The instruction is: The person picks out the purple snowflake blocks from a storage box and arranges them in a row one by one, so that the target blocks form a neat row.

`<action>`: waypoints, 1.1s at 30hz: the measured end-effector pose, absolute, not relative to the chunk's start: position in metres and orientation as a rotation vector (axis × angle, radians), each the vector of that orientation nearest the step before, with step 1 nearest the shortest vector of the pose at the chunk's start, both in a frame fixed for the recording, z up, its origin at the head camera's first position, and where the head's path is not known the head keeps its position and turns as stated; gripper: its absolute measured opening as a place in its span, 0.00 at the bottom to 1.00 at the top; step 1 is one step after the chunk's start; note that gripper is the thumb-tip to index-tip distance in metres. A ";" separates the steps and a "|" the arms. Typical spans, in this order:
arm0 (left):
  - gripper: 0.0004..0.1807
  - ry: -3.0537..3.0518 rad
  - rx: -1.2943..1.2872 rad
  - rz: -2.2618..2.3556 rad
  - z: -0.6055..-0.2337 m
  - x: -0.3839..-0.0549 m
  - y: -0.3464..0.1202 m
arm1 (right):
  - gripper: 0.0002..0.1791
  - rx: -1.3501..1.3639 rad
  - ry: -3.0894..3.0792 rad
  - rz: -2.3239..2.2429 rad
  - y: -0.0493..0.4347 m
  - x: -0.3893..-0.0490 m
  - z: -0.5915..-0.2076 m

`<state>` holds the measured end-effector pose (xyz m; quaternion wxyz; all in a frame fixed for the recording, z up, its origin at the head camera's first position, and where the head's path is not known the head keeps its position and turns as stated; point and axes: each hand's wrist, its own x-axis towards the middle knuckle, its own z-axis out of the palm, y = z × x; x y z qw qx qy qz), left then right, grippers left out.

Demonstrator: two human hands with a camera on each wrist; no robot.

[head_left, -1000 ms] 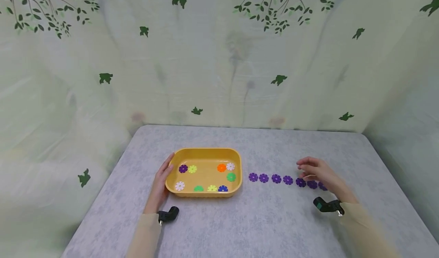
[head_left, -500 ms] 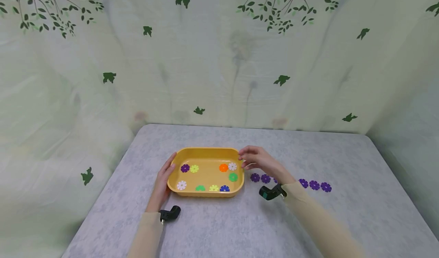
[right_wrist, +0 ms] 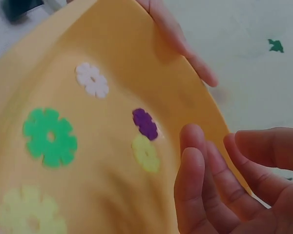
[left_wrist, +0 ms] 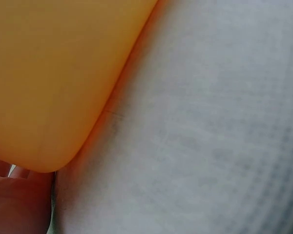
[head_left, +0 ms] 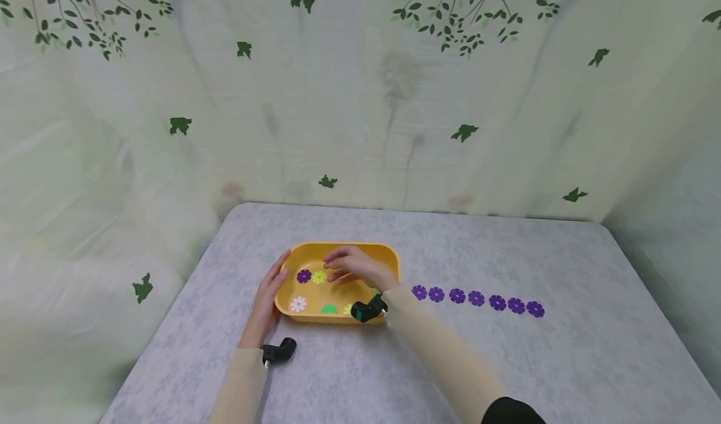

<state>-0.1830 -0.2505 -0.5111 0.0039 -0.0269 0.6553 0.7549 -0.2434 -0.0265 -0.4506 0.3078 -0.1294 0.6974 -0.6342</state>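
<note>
A yellow rectangular tray (head_left: 338,250) stands on the table, with several flower-shaped plastic pieces inside. My left hand (head_left: 266,295) rests against its left side, the fingers lying along the outer wall. Over the tray's middle hovers my right hand (head_left: 360,267), fingers loosely bent, nothing between them. Below it, a purple flower piece (right_wrist: 145,124) touches a yellow flower piece (right_wrist: 146,153). Also in the tray lie a white flower piece (head_left: 298,304) at the front left and a green flower piece (right_wrist: 50,137). The right hand and wrist camera hide the tray's right part in the head view.
To the tray's right, several purple flower pieces (head_left: 475,298) form a slanting row on the grey table (head_left: 563,361). A pale curtain (head_left: 349,98) with leaf prints hangs behind the table. Each wrist carries a black camera (head_left: 280,350).
My right hand has moved left, from above the purple row, past the tray's right rim, to over the tray's middle. The left hand stays at the tray's left side.
</note>
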 end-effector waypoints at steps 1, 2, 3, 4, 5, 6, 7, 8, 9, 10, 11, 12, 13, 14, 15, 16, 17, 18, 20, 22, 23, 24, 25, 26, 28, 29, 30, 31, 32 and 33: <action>0.27 2.053 -0.081 2.364 -0.510 -0.183 -0.250 | 0.18 -0.335 1.848 -1.672 -0.032 -0.244 -0.450; 0.27 2.045 -0.080 2.368 -0.510 -0.183 -0.250 | 0.18 -0.327 1.847 -1.669 -0.037 -0.243 -0.450; 0.27 2.038 -0.081 2.371 -0.509 -0.184 -0.249 | 0.18 -0.320 1.847 -1.671 -0.043 -0.244 -0.451; 0.27 2.038 -0.078 2.370 -0.508 -0.183 -0.249 | 0.17 -0.309 1.845 -1.674 -0.048 -0.244 -0.451; 0.27 2.036 -0.081 2.374 -0.508 -0.182 -0.250 | 0.17 -0.294 1.843 -1.679 -0.053 -0.243 -0.453; 0.27 2.031 -0.071 2.379 -0.508 -0.182 -0.250 | 0.17 -0.280 1.839 -1.682 -0.058 -0.243 -0.453; 0.27 2.029 -0.069 2.383 -0.508 -0.182 -0.250 | 0.17 -0.263 1.834 -1.684 -0.062 -0.243 -0.454; 0.27 2.028 -0.069 2.381 -0.508 -0.182 -0.250 | 0.17 -0.244 1.830 -1.691 -0.066 -0.243 -0.455; 0.27 2.033 -0.065 2.377 -0.507 -0.181 -0.250 | 0.17 -0.223 1.822 -1.702 -0.070 -0.243 -0.456; 0.27 2.038 -0.056 2.376 -0.507 -0.181 -0.251 | 0.17 -0.204 1.812 -1.711 -0.073 -0.242 -0.456; 0.27 2.037 -0.058 2.377 -0.507 -0.181 -0.251 | 0.18 -0.182 1.800 -1.720 -0.076 -0.242 -0.457; 0.27 2.033 -0.055 2.380 -0.507 -0.181 -0.251 | 0.18 -0.165 1.783 -1.730 -0.078 -0.242 -0.458; 0.27 2.029 -0.057 2.381 -0.507 -0.181 -0.251 | 0.18 -0.149 1.770 -1.737 -0.081 -0.241 -0.459; 0.27 2.027 -0.049 2.379 -0.507 -0.181 -0.252 | 0.18 -0.135 1.752 -1.746 -0.083 -0.241 -0.460; 0.27 2.026 -0.044 2.377 -0.507 -0.181 -0.252 | 0.18 -0.125 1.735 -1.753 -0.085 -0.241 -0.462; 0.28 2.024 -0.039 2.380 -0.507 -0.181 -0.252 | 0.18 -0.116 1.726 -1.752 -0.087 -0.240 -0.463; 0.28 2.021 -0.038 2.379 -0.507 -0.181 -0.252 | 0.18 -0.109 1.716 -1.752 -0.089 -0.240 -0.464; 0.28 2.017 -0.032 2.384 -0.507 -0.181 -0.252 | 0.18 -0.127 1.701 -1.763 -0.090 -0.241 -0.468; 0.28 2.016 -0.026 2.391 -0.508 -0.182 -0.252 | 0.18 -0.133 1.698 -1.763 -0.093 -0.241 -0.469; 0.27 2.011 -0.024 2.405 -0.508 -0.182 -0.252 | 0.18 -0.143 1.703 -1.764 -0.095 -0.240 -0.469; 0.27 2.011 -0.028 2.405 -0.508 -0.183 -0.252 | 0.18 -0.147 1.705 -1.765 -0.096 -0.240 -0.468; 0.27 2.006 -0.031 2.406 -0.508 -0.183 -0.252 | 0.18 -0.146 1.705 -1.771 -0.097 -0.239 -0.468; 0.27 2.009 -0.031 2.403 -0.508 -0.182 -0.252 | 0.18 -0.128 1.719 -1.761 -0.098 -0.237 -0.464; 0.27 2.003 -0.030 2.400 -0.508 -0.182 -0.252 | 0.17 -0.130 1.735 -1.753 -0.098 -0.236 -0.464; 0.27 1.998 -0.032 2.398 -0.508 -0.182 -0.252 | 0.16 -0.141 1.786 -1.726 -0.099 -0.236 -0.465; 0.27 2.003 -0.032 2.393 -0.508 -0.182 -0.252 | 0.15 -0.143 1.821 -1.708 -0.100 -0.235 -0.465; 0.27 2.002 -0.031 2.393 -0.508 -0.182 -0.252 | 0.13 -0.150 1.865 -1.687 -0.100 -0.234 -0.466; 0.27 2.005 -0.028 2.393 -0.508 -0.182 -0.251 | 0.12 -0.154 1.908 -1.666 -0.100 -0.234 -0.466; 0.27 2.004 -0.028 2.394 -0.508 -0.182 -0.251 | 0.11 -0.152 1.949 -1.648 -0.100 -0.233 -0.466; 0.27 2.005 -0.027 2.396 -0.508 -0.182 -0.251 | 0.09 -0.147 1.975 -1.643 -0.099 -0.233 -0.466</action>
